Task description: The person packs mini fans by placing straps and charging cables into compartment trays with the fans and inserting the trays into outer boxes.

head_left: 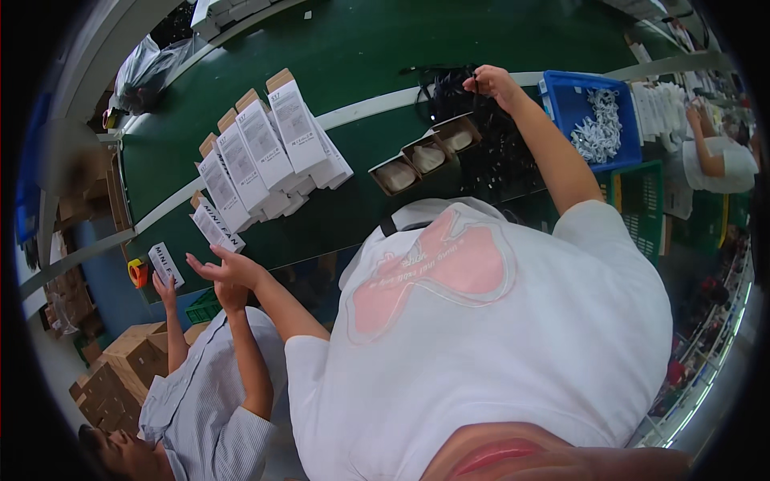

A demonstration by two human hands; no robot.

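R hand (pixel 497 86), upper right of ctr, has thumb + fingers pinched together on a thin black strap (pixel 476 86) at the top of the black strap pile (pixel 501 156). L hand (pixel 233 268), lower left, is open, fingers apart, nothing in it, just below the lowest of the white boxes (pixel 261 148); can't tell if touching.

Green table (pixel 361 52) spans upper frame. Co-worker in striped shirt (pixel 204 401), bottom left, has one hand on a separate white box (pixel 166 264). White boxes lean in a slanted stack, upper left of ctr, brown flaps up. Blue bin (pixel 553 100), upper right, holds white cords (pixel 597 128). Row of 3 open boxes (pixel 397 192), ctr, w/ pale items inside, sits beside the pile. Orange tape dispenser (pixel 137 273), far left.
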